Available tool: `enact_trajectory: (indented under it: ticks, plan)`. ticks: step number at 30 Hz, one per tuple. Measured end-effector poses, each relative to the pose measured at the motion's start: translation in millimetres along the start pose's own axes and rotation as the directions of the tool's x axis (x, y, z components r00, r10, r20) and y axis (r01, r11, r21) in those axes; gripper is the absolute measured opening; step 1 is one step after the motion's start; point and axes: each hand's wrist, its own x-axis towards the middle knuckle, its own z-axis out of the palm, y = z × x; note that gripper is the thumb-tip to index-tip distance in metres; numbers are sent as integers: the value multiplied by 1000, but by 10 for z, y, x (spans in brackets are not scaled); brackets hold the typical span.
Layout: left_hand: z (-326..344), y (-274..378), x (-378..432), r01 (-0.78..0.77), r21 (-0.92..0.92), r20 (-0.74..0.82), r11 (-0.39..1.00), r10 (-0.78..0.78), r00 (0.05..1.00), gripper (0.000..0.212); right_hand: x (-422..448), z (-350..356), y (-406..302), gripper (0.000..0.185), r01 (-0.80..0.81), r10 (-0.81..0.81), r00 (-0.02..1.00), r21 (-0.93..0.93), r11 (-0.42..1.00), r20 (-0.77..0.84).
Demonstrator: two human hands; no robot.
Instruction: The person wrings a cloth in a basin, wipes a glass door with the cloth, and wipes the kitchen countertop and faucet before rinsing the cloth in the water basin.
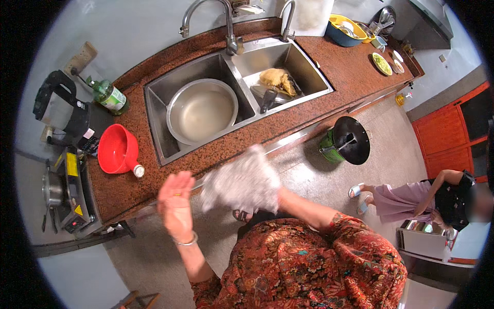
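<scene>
A pale cloth (pixel 243 179), blurred by motion, hangs before me at the counter's front edge. My right hand (pixel 270 185) is mostly covered by this cloth and grips it. Raised to the left of the cloth, my left hand (pixel 175 202) has its palm showing and holds nothing; it wears a ring and a bracelet. Beyond the hands, a metal basin (pixel 202 112) of cloudy water stands in the left bowl of a steel sink (pixel 247 89). The right bowl holds a yellowish item (pixel 274 77) and a black-handled utensil (pixel 269 101).
A red plastic dipper (pixel 117 148), a green bottle (pixel 112 96) and a black electric appliance (pixel 73 108) stand left. Dishes in a yellow basket (pixel 347 31) and a plate of food (pixel 382 63) are right. A wok (pixel 351 141) sits low on the floor side; a person (pixel 424 197) stands right.
</scene>
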Motion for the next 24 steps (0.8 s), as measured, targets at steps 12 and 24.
enact_trajectory:
  ticks: [12,24]
  plan:
    - [-1110,-242,-67,120,-437,-661,892,-408,629,84,33,-2875,-2264,65,-687,-734,645,-257,-679,215]
    - [-1863,45,719,-84,-742,-449,665,-401,798,39,1181,-1072,203,81,-64,-192,935,-390,-918,299]
